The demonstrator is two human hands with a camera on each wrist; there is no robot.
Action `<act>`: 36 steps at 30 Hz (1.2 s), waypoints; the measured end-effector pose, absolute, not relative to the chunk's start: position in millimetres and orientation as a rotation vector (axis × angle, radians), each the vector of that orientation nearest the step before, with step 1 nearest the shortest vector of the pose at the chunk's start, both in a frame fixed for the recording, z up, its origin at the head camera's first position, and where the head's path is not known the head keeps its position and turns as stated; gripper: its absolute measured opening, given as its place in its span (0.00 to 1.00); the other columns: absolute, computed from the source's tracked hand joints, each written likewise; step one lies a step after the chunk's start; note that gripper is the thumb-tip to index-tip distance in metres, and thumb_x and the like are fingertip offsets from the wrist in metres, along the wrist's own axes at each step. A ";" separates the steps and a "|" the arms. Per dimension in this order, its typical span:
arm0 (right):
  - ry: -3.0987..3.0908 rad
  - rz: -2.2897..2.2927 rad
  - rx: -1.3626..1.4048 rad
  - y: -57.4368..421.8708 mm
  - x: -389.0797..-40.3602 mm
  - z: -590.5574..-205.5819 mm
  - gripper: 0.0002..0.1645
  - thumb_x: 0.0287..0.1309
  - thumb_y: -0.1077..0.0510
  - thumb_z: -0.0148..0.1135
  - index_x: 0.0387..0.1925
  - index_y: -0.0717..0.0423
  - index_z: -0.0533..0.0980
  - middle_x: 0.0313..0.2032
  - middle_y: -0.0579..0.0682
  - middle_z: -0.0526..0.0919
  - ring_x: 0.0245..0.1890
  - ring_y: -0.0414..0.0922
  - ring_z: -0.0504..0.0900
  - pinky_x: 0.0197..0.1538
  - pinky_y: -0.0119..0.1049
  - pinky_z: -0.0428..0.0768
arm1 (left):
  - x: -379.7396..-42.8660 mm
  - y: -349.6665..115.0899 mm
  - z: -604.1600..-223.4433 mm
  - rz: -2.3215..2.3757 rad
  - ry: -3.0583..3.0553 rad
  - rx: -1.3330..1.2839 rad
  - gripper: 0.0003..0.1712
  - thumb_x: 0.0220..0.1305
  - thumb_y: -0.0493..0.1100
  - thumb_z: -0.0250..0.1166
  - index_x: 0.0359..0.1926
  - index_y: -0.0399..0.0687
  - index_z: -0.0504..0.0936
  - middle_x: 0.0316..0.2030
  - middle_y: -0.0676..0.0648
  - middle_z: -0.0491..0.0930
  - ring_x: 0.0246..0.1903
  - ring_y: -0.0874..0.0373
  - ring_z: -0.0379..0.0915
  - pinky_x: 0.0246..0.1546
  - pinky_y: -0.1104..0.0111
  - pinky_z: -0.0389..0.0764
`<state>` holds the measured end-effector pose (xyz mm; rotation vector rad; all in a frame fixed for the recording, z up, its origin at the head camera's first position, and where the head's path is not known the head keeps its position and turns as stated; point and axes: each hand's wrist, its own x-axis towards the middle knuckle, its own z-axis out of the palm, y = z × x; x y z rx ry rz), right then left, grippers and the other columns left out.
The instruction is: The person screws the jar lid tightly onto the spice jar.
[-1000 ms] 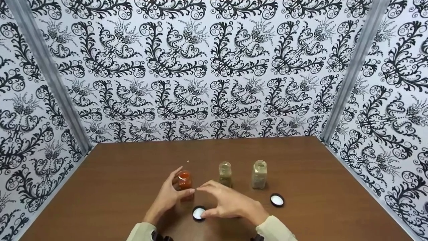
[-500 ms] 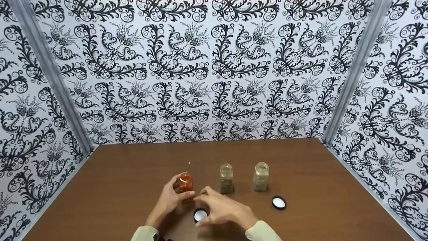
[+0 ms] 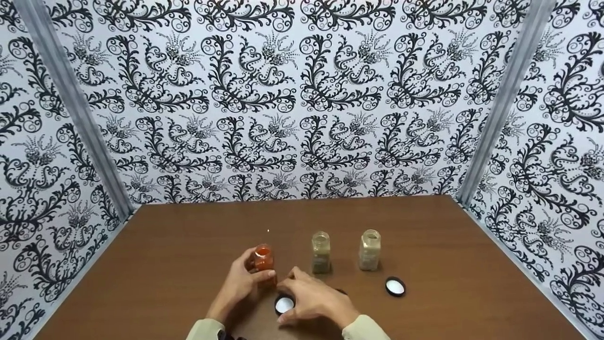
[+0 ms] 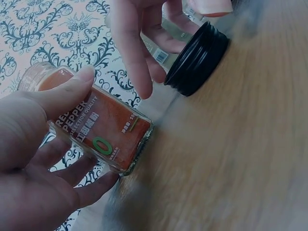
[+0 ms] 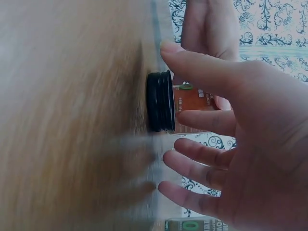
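Note:
My left hand (image 3: 238, 283) holds an uncapped glass spice jar of red pepper powder (image 4: 108, 125), thumb on one side and fingers on the other. "RED PEPPER" is printed on its front. My right hand (image 3: 314, 300) hovers over a black screw lid (image 5: 161, 101) with a white inner liner. That lid lies on the table, liner up, just in front of the pepper jar. In the right wrist view, my thumb and fingers are spread around the lid and do not grip it.
Two more uncapped spice jars stand behind my right hand: one with dark green contents (image 3: 321, 255) and a paler one (image 3: 370, 252). A second lid (image 3: 395, 286) lies at right. Another dark edge (image 3: 341, 292) shows beside my right hand. Patterned walls enclose the brown table (image 3: 188, 245).
My right hand has lowered slightly towards the black lid and its fingers have bent more. My left hand still holds the pepper jar almost in place.

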<state>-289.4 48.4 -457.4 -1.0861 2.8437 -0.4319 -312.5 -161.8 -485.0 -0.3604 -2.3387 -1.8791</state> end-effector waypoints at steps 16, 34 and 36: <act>2.876 -0.385 -1.067 40.1 -286.0 -463.7 0.29 0.42 0.38 0.79 0.48 0.39 0.83 0.41 0.39 0.75 0.40 0.36 0.75 0.44 0.32 0.79 | -311.6 -168.0 -487.3 -1.766 -2.399 -0.364 0.37 0.54 0.40 0.77 0.62 0.35 0.72 0.51 0.33 0.82 0.51 0.43 0.81 0.49 0.63 0.85; 2.897 -0.489 -1.118 39.3 -284.5 -455.5 0.20 0.42 0.46 0.81 0.38 0.45 0.84 0.35 0.40 0.73 0.35 0.34 0.71 0.39 0.26 0.76 | -317.1 -165.2 -486.7 -1.855 -2.364 -0.385 0.38 0.55 0.39 0.76 0.64 0.35 0.70 0.53 0.32 0.81 0.54 0.42 0.81 0.51 0.62 0.85; 2.903 -0.503 -1.124 38.6 -284.0 -454.8 0.20 0.42 0.48 0.81 0.39 0.46 0.84 0.35 0.40 0.72 0.35 0.33 0.70 0.39 0.25 0.75 | -317.1 -165.1 -486.0 -1.858 -2.363 -0.396 0.37 0.56 0.39 0.76 0.64 0.35 0.71 0.54 0.31 0.81 0.54 0.41 0.80 0.52 0.61 0.85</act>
